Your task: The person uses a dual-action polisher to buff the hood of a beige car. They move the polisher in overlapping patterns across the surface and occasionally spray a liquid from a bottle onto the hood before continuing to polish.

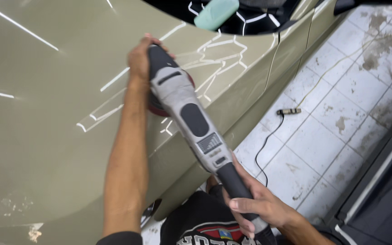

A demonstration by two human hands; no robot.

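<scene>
Glossy olive car panel under both hands, grey polisher pressed against it, head gripped by left hand, rear handle clasped by right hand, stained tiled floor right of hands.

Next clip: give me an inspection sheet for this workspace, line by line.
Surface: glossy beige car panel, light streaks reflected.
Job's things: grey polisher, its red pad on the panel.
Clutter: teal block by the window.
Grippers: left hand on the polisher's head; right hand grips its rear handle.
Cables: black cord and a plug on the floor.
Surroundings: stained white floor tiles.
</scene>
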